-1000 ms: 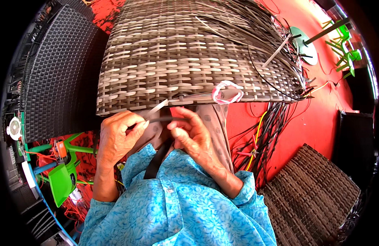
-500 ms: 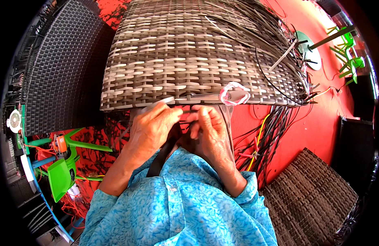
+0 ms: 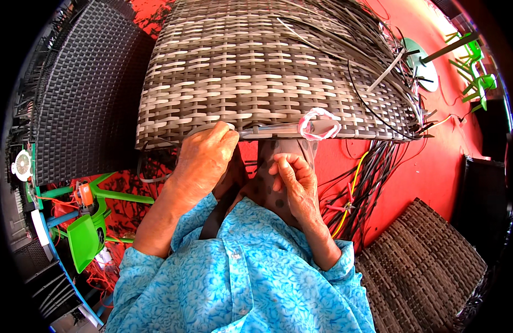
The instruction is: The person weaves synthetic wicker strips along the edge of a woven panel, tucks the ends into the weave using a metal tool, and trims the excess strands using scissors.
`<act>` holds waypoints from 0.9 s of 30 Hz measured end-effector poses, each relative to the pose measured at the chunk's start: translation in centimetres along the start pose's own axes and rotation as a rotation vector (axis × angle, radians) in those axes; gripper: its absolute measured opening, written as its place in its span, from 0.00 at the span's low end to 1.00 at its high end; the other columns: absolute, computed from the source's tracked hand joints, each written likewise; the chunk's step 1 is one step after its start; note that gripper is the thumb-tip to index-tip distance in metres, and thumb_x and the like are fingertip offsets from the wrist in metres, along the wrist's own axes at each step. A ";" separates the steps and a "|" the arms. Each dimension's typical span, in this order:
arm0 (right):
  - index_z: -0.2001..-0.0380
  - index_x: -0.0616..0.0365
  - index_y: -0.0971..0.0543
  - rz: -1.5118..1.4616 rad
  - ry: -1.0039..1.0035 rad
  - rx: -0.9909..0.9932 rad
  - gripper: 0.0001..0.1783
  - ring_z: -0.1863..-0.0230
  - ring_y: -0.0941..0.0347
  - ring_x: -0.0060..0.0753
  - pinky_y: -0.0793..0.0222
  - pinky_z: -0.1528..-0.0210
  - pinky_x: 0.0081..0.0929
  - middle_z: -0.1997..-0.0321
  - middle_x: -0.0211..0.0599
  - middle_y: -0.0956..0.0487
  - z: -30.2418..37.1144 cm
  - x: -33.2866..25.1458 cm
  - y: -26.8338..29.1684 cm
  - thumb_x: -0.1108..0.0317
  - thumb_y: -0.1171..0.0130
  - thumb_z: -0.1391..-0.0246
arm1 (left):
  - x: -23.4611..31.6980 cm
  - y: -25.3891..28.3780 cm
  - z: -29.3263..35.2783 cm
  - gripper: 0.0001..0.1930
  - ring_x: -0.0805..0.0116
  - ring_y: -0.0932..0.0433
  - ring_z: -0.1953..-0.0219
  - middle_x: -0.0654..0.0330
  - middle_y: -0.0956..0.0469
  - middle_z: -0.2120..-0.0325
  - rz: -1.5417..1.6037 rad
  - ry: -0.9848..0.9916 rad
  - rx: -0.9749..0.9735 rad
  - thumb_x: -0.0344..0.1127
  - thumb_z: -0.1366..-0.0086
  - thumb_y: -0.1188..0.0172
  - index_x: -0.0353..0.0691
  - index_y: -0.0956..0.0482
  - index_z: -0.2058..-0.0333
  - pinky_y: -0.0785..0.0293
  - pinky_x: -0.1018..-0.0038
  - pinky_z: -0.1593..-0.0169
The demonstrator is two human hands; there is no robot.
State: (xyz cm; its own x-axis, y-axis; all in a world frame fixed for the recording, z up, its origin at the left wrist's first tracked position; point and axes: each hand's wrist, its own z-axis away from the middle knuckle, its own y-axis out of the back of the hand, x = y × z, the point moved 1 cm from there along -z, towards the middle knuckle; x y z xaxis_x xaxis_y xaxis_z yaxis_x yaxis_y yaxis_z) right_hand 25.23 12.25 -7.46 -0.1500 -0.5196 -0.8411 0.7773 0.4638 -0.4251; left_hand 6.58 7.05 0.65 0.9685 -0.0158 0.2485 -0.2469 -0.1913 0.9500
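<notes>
A panel woven from grey and brown flat plastic strips (image 3: 240, 83) lies before me, its near edge above my lap. My left hand (image 3: 204, 161) is closed at that edge, fingertips pinching a grey flat strip (image 3: 200, 129) that curves out beside them. My right hand (image 3: 295, 180) is off the panel, over my lap, its fingers curled in with nothing seen in them. On the near edge, between and beyond the hands, rests a tool with a flat metal blade (image 3: 273, 129) and a loop handle wrapped in pink and white (image 3: 320, 124). My left fingertips are partly hidden.
Loose dark strips (image 3: 345, 33) spread over the panel's right side; a bundle (image 3: 373, 183) hangs below it. A black woven piece (image 3: 84, 94) stands left, above a green plastic chair (image 3: 84, 238). A brown woven panel (image 3: 423, 266) lies right on the red floor (image 3: 412, 177).
My right hand has come away from the left, down and to the right. The left has lifted slightly onto the panel's edge. A strip loop now shows left of my left wrist.
</notes>
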 end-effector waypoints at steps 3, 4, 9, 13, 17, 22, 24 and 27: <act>0.56 0.59 0.26 0.015 -0.020 -0.005 0.12 0.77 0.35 0.11 0.38 0.75 0.09 0.68 0.27 0.24 0.2 -0.2 0.1 0.64 0.49 0.37 | 0.2 0.0 -0.4 0.06 0.56 0.23 0.72 0.56 0.27 0.71 -0.021 0.010 -0.024 0.23 0.44 0.44 0.36 0.25 0.67 0.26 0.65 0.70; 0.56 0.59 0.26 0.013 -0.020 -0.004 0.12 0.77 0.35 0.11 0.38 0.75 0.09 0.68 0.27 0.24 0.2 -0.3 0.0 0.64 0.49 0.37 | 0.3 0.0 -0.4 0.06 0.56 0.23 0.72 0.56 0.27 0.71 -0.022 0.009 -0.025 0.23 0.44 0.44 0.36 0.25 0.67 0.26 0.65 0.70; 0.56 0.58 0.26 0.043 0.008 0.000 0.12 0.76 0.35 0.10 0.38 0.74 0.09 0.68 0.24 0.25 0.3 -0.5 -0.4 0.63 0.49 0.37 | 0.4 -1.4 -0.7 0.02 0.55 0.23 0.73 0.55 0.30 0.73 0.056 0.056 -0.010 0.24 0.44 0.47 0.37 0.30 0.74 0.26 0.63 0.70; 0.57 0.58 0.25 0.248 0.046 0.077 0.10 0.76 0.33 0.15 0.35 0.73 0.14 0.67 0.27 0.24 -0.2 -1.3 -0.1 0.67 0.47 0.39 | -0.6 -2.5 -0.8 0.00 0.51 0.25 0.70 0.54 0.29 0.72 0.211 0.074 0.047 0.24 0.42 0.47 0.36 0.29 0.71 0.28 0.62 0.70; 0.55 0.58 0.25 0.990 0.683 0.147 0.13 0.76 0.29 0.30 0.31 0.72 0.23 0.65 0.36 0.24 -1.8 -3.0 -0.4 0.74 0.44 0.46 | -1.6 -3.4 0.2 0.05 0.52 0.23 0.67 0.55 0.25 0.68 0.358 0.118 0.104 0.24 0.42 0.44 0.38 0.25 0.66 0.26 0.65 0.67; 0.53 0.55 0.25 1.280 0.600 0.132 0.16 0.72 0.25 0.43 0.29 0.72 0.34 0.68 0.40 0.23 -3.6 -2.6 -1.5 0.68 0.42 0.46 | -2.0 -3.4 0.3 0.08 0.51 0.22 0.65 0.54 0.23 0.67 0.416 0.118 0.067 0.24 0.41 0.45 0.39 0.27 0.63 0.25 0.65 0.65; 0.52 0.54 0.25 1.261 0.617 0.146 0.17 0.70 0.25 0.46 0.29 0.71 0.38 0.70 0.40 0.23 -4.0 -2.4 -1.5 0.65 0.43 0.46 | -1.8 -3.6 0.1 0.09 0.51 0.22 0.65 0.54 0.22 0.67 0.444 0.144 0.036 0.24 0.41 0.45 0.40 0.27 0.61 0.25 0.65 0.65; 0.52 0.54 0.26 1.292 0.595 0.097 0.18 0.70 0.25 0.47 0.29 0.70 0.38 0.69 0.41 0.23 -4.1 -2.3 -1.7 0.67 0.42 0.46 | -2.0 -4.4 0.2 0.13 0.52 0.21 0.63 0.52 0.21 0.66 0.467 0.114 0.149 0.25 0.41 0.46 0.38 0.29 0.56 0.23 0.65 0.63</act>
State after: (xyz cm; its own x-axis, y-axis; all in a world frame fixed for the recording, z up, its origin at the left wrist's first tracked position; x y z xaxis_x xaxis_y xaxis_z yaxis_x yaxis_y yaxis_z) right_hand 21.77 15.62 -6.17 0.4740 0.6082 -0.6367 0.5976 0.3088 0.7399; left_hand 5.74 7.72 -4.10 0.7442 -0.0271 0.6674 -0.6374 -0.3275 0.6974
